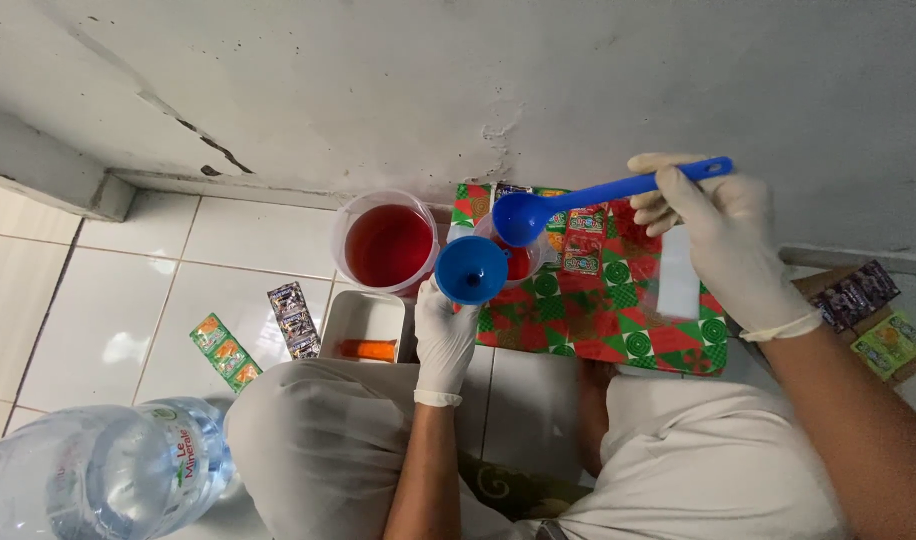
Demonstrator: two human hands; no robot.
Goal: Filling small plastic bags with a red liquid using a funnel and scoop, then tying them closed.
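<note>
My left hand (445, 333), in a white glove, grips something under a blue funnel (471, 270); what sits below the funnel is hidden. In my gloved right hand (723, 235) is a blue ladle (578, 200), held by its handle, its bowl hovering just above and right of the funnel. Behind the ladle bowl stands a small clear cup with red liquid (521, 263). A clear jug of red liquid (388, 243) stands to the funnel's left, on the white tiles.
A red and green patterned tray (618, 325) with small sachets lies by the wall. A white rectangular tub (363, 322) holds something orange. Loose sachets (295, 320) lie on the tiles. A large water bottle (98, 470) sits lower left. More packets (873, 315) are at right.
</note>
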